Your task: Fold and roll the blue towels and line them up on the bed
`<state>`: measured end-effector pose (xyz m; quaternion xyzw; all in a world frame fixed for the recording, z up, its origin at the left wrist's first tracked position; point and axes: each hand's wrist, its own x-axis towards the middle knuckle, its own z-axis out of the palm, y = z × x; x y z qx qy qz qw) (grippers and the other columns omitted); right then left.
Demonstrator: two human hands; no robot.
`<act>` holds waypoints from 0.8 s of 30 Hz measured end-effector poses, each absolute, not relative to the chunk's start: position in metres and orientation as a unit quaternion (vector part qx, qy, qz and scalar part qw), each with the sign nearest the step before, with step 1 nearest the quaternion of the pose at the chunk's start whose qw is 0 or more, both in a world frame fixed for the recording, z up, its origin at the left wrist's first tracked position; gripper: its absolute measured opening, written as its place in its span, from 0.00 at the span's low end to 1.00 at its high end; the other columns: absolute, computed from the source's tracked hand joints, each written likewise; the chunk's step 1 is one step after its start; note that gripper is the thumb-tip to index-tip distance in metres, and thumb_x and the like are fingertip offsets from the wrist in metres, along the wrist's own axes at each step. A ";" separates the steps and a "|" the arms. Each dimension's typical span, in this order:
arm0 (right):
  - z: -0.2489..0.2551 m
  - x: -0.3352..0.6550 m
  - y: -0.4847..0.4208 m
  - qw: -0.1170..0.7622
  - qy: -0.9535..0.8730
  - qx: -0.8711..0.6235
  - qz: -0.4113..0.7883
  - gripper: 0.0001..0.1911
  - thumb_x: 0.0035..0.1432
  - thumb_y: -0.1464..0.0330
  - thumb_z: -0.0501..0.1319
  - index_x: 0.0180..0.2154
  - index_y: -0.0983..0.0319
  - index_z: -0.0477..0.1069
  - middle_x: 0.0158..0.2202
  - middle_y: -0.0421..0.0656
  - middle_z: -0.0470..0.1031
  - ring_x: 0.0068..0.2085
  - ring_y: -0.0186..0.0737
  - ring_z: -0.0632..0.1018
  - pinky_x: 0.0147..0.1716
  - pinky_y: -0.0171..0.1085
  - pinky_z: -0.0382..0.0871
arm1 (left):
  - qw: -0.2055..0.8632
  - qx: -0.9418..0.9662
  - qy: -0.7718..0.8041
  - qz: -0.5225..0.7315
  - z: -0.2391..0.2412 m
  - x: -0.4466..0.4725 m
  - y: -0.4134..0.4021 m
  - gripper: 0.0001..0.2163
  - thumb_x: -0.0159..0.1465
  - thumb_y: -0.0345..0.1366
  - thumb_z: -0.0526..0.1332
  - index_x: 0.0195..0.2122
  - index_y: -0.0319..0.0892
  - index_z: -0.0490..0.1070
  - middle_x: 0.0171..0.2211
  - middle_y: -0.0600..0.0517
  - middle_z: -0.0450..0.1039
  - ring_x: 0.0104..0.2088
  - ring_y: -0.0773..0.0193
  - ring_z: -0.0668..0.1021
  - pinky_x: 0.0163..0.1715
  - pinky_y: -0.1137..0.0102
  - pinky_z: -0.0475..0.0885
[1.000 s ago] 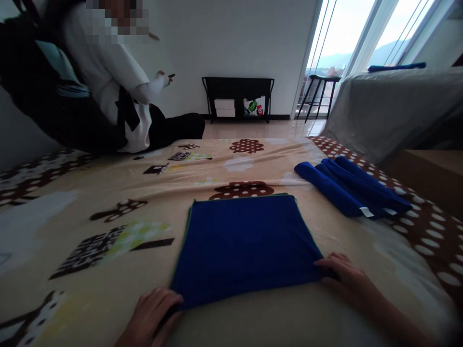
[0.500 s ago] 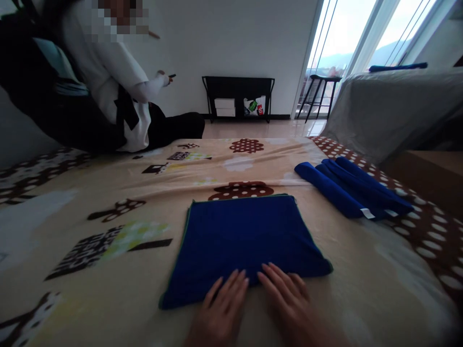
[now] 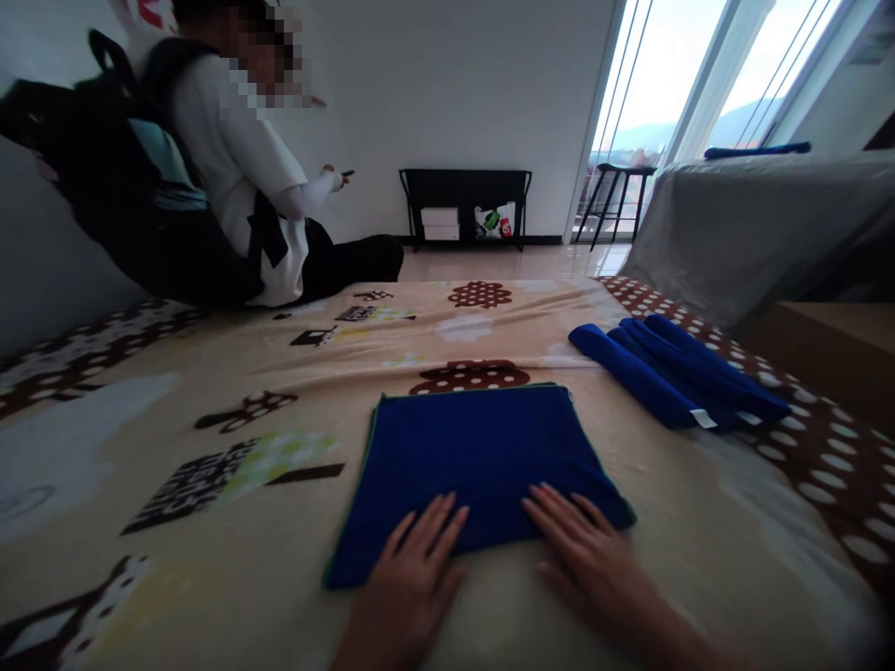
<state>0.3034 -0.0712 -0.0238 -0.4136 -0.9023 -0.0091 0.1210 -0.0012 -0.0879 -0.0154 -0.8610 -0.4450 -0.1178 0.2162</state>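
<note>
A folded blue cloth with green stitched edging lies flat on the patterned blanket in front of me. My left hand rests with its fingers stretched out over the near edge of the cloth, left of its middle. Toward the near right corner, my right hand lies flat in the same way, fingers extended on the fabric. Neither hand grips anything. Farther right, more blue cloths, rolled or folded, lie side by side with white tags showing.
At the far left a person wearing a black backpack sits on the bed's edge, a small dark object in hand. Beyond stand a black shelf and a stool. A plastic-covered piece of furniture stands at the right.
My hands have slid farther onto the cloth and apart, the left a little left, the right to the right. The view has tilted up slightly.
</note>
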 end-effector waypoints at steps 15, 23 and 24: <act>-0.033 0.406 -0.046 0.202 -0.851 -0.484 -0.022 0.10 0.65 0.67 0.57 0.46 0.54 0.73 0.48 0.43 0.75 0.51 0.43 0.75 0.50 0.45 0.66 | 0.142 -0.821 -0.520 -0.189 -0.031 -0.130 -0.105 0.15 0.64 0.35 0.57 0.51 0.54 0.72 0.47 0.54 0.79 0.48 0.58 0.78 0.47 0.61 0.63; -0.017 0.327 -0.017 0.212 -0.758 -0.601 -0.136 0.12 0.58 0.74 0.55 0.43 0.64 0.73 0.50 0.54 0.73 0.50 0.55 0.72 0.48 0.53 0.62 | 0.240 -0.679 -0.674 -0.163 -0.010 -0.052 -0.061 0.12 0.62 0.30 0.55 0.41 0.44 0.76 0.42 0.44 0.77 0.44 0.49 0.75 0.48 0.49 0.63; -0.018 0.307 -0.022 0.226 -0.767 -0.581 -0.150 0.14 0.59 0.75 0.54 0.45 0.64 0.73 0.50 0.54 0.74 0.50 0.54 0.72 0.50 0.52 0.61 | 0.253 -0.701 -0.642 -0.179 -0.009 -0.028 -0.058 0.13 0.62 0.28 0.54 0.42 0.43 0.76 0.41 0.44 0.76 0.44 0.50 0.75 0.48 0.51 0.64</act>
